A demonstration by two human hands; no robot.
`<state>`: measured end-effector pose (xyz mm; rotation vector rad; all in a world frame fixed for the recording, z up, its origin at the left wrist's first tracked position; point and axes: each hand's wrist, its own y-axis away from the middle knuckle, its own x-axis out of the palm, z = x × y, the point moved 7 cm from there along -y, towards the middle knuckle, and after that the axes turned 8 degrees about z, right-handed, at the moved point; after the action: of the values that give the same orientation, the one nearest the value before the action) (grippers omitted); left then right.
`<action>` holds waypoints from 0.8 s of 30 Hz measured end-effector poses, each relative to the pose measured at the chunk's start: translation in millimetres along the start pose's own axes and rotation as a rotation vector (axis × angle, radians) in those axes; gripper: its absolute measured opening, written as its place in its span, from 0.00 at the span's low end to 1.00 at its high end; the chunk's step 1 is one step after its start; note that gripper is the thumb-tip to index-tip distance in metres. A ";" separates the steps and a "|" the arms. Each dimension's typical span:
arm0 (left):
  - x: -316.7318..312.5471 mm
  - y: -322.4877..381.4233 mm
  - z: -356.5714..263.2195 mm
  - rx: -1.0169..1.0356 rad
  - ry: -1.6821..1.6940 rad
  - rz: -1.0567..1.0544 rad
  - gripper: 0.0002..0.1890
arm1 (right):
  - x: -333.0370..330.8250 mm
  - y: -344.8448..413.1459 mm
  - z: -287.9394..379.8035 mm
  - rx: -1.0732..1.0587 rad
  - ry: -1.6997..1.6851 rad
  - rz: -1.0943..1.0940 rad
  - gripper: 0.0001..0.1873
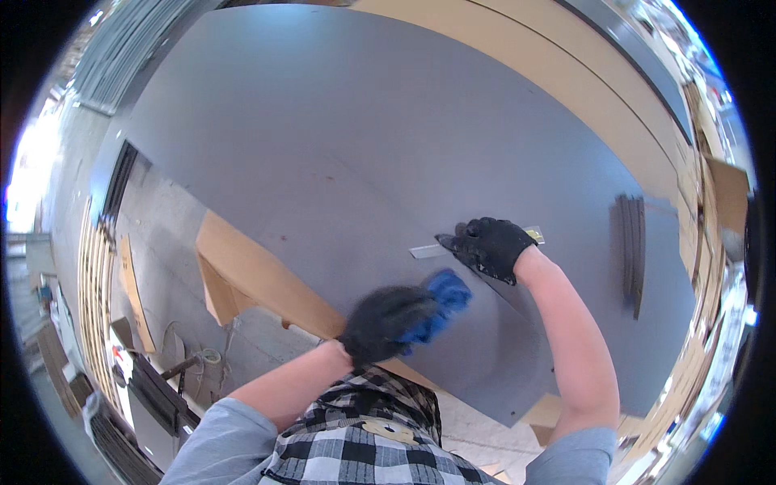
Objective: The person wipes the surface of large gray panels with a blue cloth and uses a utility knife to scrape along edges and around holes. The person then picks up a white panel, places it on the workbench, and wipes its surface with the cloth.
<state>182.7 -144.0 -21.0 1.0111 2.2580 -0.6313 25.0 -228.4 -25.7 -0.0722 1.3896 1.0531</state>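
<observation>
A black work glove covers my left hand (388, 321), which is blurred and grips a crumpled blue cloth (445, 297) just above a large grey panel (364, 121). My right hand (494, 248), gloved in black too, is curled over a flat pale strip (428, 251) at the panel's surface. One end of the strip sticks out left of the fingers; the other, with a yellow patch, shows by the wrist. My fingers hide its middle. A straight panel edge or seam runs below the right hand. Small reddish marks dot the panel to the left.
Brown cardboard (267, 267) juts from under the panel's near left edge. Several dark narrow pieces (632, 254) lie stacked at the right. Long tan boards or cardboard (545, 54) border the far right side. A roll of tape (210, 356) is at lower left, near dark stacked parts (154, 385).
</observation>
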 end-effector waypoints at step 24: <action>-31.2 -83.6 56.3 -0.060 0.009 0.177 0.09 | -86.7 -97.3 -15.7 0.405 -0.419 -0.774 0.24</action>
<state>152.1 -245.0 -25.5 1.1703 2.1514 -0.4819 89.6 -341.6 -10.1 -0.0768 1.0219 0.1199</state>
